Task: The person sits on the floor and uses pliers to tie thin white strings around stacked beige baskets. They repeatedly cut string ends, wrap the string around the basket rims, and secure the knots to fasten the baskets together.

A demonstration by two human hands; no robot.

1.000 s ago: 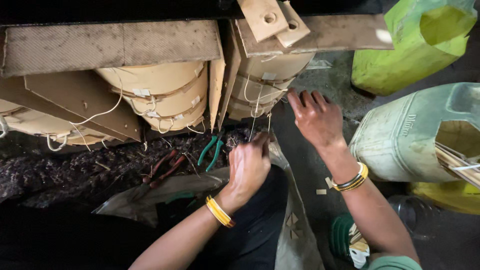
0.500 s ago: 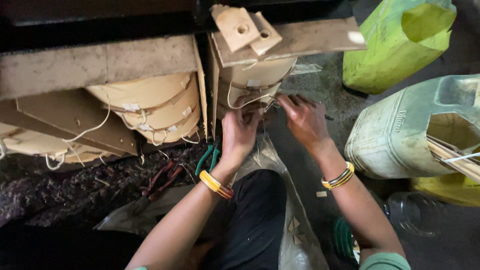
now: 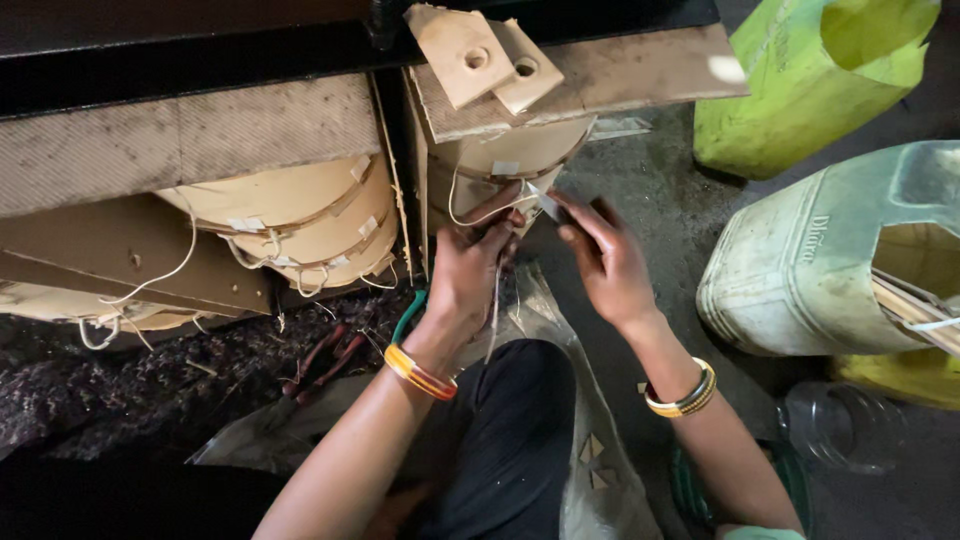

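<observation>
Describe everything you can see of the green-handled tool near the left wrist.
The green-handled tool lies on the dark ground just behind the left hand, whose wrist hides most of it. Only one curved handle shows, in smooth green covering that looks like plastic or rubber. Its head is hidden. Beside it lies a red-handled tool.

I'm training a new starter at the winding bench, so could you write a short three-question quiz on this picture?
1. True or false: both hands are at the paper-wrapped coil.
2. What does the left hand hold? A) a white cord B) a hammer C) a bottle
3. Which tool lies on the floor left of the left wrist?

Key
1. True: the left hand and the right hand meet at the coil's front.
2. A: the white cord loops from the coil to the fingers.
3. The pliers with green handles, beside a red-handled pair.
</observation>
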